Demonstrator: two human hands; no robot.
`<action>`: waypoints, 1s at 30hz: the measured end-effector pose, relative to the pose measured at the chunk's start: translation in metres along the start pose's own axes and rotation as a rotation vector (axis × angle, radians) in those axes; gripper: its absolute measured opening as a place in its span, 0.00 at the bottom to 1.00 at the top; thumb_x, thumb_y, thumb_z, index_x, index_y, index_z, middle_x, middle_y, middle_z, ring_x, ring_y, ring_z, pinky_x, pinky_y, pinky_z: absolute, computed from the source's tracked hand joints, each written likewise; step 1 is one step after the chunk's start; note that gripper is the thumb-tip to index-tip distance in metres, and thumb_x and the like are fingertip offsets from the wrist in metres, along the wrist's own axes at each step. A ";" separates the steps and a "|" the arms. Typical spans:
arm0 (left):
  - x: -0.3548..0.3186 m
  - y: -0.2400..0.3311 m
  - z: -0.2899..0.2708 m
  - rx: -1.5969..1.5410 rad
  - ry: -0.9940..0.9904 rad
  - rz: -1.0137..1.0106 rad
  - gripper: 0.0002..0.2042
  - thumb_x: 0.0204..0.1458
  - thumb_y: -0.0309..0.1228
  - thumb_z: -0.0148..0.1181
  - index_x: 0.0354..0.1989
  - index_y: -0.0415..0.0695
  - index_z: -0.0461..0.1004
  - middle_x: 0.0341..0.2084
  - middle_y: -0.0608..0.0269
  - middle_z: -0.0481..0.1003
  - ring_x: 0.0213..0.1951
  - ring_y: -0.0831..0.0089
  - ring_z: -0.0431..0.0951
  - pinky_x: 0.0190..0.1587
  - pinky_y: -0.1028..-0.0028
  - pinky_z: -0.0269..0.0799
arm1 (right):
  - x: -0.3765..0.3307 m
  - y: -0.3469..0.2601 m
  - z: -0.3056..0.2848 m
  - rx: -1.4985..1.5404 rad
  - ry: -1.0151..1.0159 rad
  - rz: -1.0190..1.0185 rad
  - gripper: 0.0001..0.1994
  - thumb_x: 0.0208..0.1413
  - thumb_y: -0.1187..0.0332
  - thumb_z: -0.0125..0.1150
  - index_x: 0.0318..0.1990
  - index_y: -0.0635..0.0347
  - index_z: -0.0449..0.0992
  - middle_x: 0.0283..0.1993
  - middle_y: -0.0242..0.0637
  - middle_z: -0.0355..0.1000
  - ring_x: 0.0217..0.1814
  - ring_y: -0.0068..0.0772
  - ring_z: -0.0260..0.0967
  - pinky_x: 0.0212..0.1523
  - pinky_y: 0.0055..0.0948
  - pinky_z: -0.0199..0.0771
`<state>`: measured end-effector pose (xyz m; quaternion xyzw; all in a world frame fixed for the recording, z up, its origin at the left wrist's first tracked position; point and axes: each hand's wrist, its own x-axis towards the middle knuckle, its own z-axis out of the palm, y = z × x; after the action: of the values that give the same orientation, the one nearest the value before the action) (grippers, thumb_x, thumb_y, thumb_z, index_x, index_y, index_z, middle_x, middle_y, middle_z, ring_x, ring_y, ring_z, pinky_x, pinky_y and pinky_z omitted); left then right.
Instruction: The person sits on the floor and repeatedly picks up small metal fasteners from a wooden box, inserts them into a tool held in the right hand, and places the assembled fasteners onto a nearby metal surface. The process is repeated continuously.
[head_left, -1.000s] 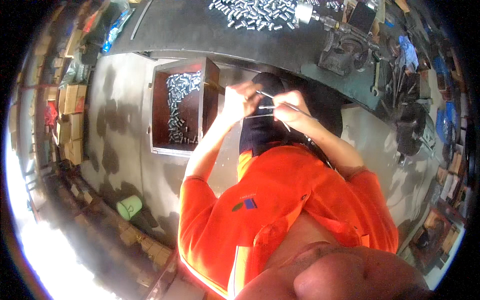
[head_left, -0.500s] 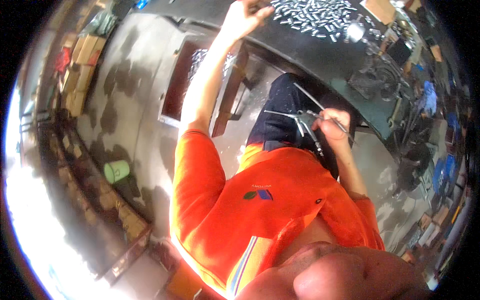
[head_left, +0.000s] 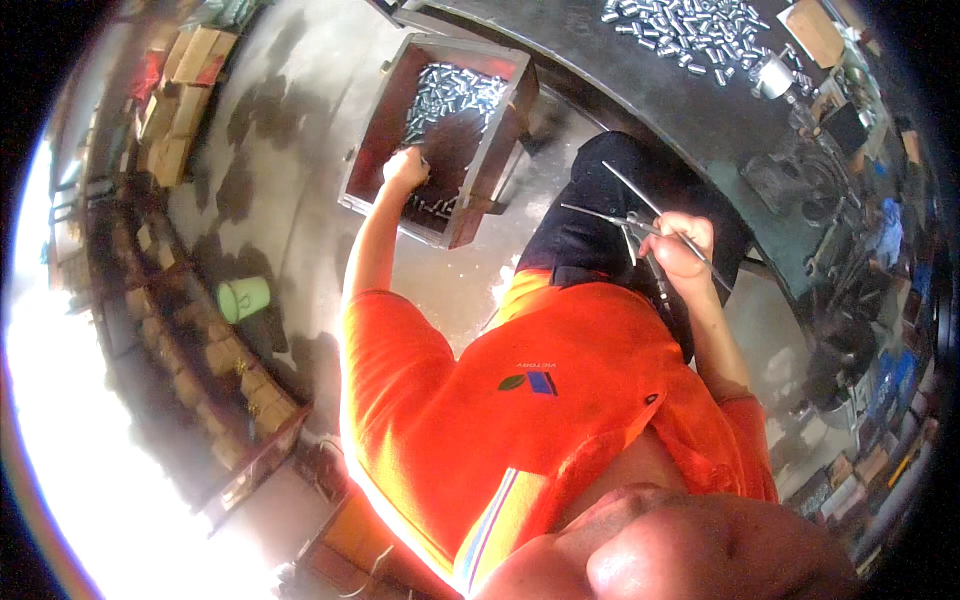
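Two bare hands are busy here, well apart from each other. The left hand (head_left: 405,168) reaches out over the open box (head_left: 385,115) on the floor, near its lower left side, with the fingers curled in like a loose fist. From where I stand I cannot tell whether anything is in that hand, or how deep it goes into the box. Many short, shiny metal pieces (head_left: 455,95) lie heaped at the far end of the box, with a few more scattered along the near end; the reddish-brown bottom shows between them.

The right hand (head_left: 680,245) is closed firmly around a long thin rod (head_left: 630,187), which slants across the fist and sticks out at both ends. A second, thinner rod (head_left: 590,211) juts out to the left of the same hand, crossing above the dark trousers (head_left: 605,150). Some other slim metal parts show just below the fist, though I cannot make out whether the fingers grip them.

Beyond the knees stands the dark bench (head_left: 650,100), carrying a loose pile (head_left: 690,35) of similar short metal pieces. Beside the pile sits a silvery cylinder (head_left: 772,75). Off to the left, on the floor, there is a pale green bucket (head_left: 243,298).
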<state>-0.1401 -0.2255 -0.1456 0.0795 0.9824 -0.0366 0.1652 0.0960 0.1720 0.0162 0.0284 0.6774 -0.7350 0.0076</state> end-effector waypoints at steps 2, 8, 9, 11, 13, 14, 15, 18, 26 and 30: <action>0.007 0.004 0.003 0.068 -0.066 0.025 0.15 0.42 0.40 0.60 0.33 0.42 0.75 0.35 0.50 0.76 0.39 0.53 0.76 0.42 0.60 0.71 | -0.001 -0.008 0.001 -0.059 0.023 0.025 0.10 0.36 0.75 0.50 0.11 0.61 0.56 0.14 0.33 0.61 0.18 0.21 0.63 0.21 0.22 0.63; 0.017 0.012 -0.003 0.062 0.035 0.107 0.13 0.43 0.40 0.58 0.30 0.42 0.76 0.31 0.50 0.77 0.35 0.53 0.77 0.39 0.60 0.73 | -0.009 0.005 -0.010 -0.060 0.037 0.052 0.15 0.36 0.65 0.55 0.12 0.59 0.55 0.15 0.31 0.59 0.19 0.21 0.62 0.22 0.22 0.62; 0.016 0.012 -0.011 -0.016 0.062 0.069 0.12 0.44 0.39 0.57 0.30 0.42 0.76 0.31 0.50 0.77 0.35 0.54 0.78 0.38 0.62 0.73 | -0.010 0.007 -0.010 -0.057 0.040 0.016 0.13 0.35 0.70 0.54 0.12 0.60 0.55 0.13 0.30 0.57 0.18 0.19 0.60 0.21 0.21 0.61; 0.021 0.001 -0.019 -0.421 0.043 0.071 0.11 0.46 0.36 0.55 0.28 0.40 0.76 0.28 0.49 0.77 0.32 0.59 0.79 0.35 0.65 0.74 | -0.010 0.009 -0.009 -0.040 0.042 -0.021 0.11 0.34 0.74 0.53 0.12 0.61 0.56 0.12 0.28 0.55 0.16 0.17 0.57 0.20 0.20 0.59; -0.012 0.036 -0.066 -1.144 -0.023 0.130 0.09 0.47 0.27 0.55 0.33 0.33 0.73 0.27 0.49 0.77 0.31 0.66 0.79 0.35 0.69 0.74 | -0.010 0.009 -0.009 -0.023 0.055 -0.028 0.11 0.34 0.75 0.53 0.12 0.60 0.55 0.12 0.27 0.54 0.15 0.16 0.54 0.19 0.20 0.56; -0.029 0.050 -0.080 -1.479 -0.001 0.163 0.09 0.46 0.23 0.55 0.35 0.31 0.71 0.27 0.49 0.77 0.31 0.68 0.79 0.35 0.71 0.74 | -0.009 0.010 -0.008 -0.078 0.040 -0.022 0.11 0.34 0.75 0.53 0.12 0.60 0.55 0.12 0.27 0.53 0.15 0.17 0.52 0.18 0.21 0.54; -0.047 0.069 -0.101 -1.526 -0.028 0.236 0.11 0.46 0.22 0.54 0.38 0.29 0.68 0.28 0.48 0.77 0.31 0.66 0.79 0.36 0.71 0.73 | -0.008 0.012 -0.008 -0.137 0.034 -0.014 0.11 0.34 0.75 0.53 0.12 0.60 0.55 0.12 0.27 0.52 0.15 0.17 0.50 0.17 0.22 0.52; -0.083 0.115 -0.127 -1.578 -0.145 0.436 0.14 0.46 0.21 0.57 0.42 0.31 0.65 0.30 0.47 0.76 0.31 0.61 0.78 0.39 0.69 0.72 | -0.003 0.007 0.001 -0.225 0.032 -0.077 0.10 0.33 0.76 0.51 0.12 0.60 0.55 0.12 0.32 0.47 0.14 0.19 0.44 0.16 0.26 0.46; -0.132 0.218 -0.105 -2.283 -0.770 0.481 0.14 0.49 0.31 0.55 0.40 0.34 0.70 0.21 0.55 0.72 0.22 0.66 0.73 0.31 0.69 0.71 | 0.006 -0.022 0.002 -0.349 0.021 -0.243 0.10 0.33 0.76 0.53 0.12 0.59 0.57 0.10 0.32 0.49 0.12 0.21 0.48 0.15 0.27 0.48; -0.140 0.236 -0.099 -2.345 -0.889 0.479 0.15 0.52 0.36 0.54 0.37 0.34 0.71 0.14 0.56 0.69 0.13 0.67 0.69 0.26 0.69 0.70 | 0.005 -0.022 -0.001 -0.351 0.043 -0.262 0.11 0.35 0.75 0.55 0.12 0.60 0.57 0.10 0.32 0.50 0.12 0.22 0.48 0.15 0.27 0.49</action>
<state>-0.0015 -0.0031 -0.0172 0.0419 0.2477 0.8560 0.4519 0.0898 0.1752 0.0373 -0.0457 0.7929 -0.5997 -0.0976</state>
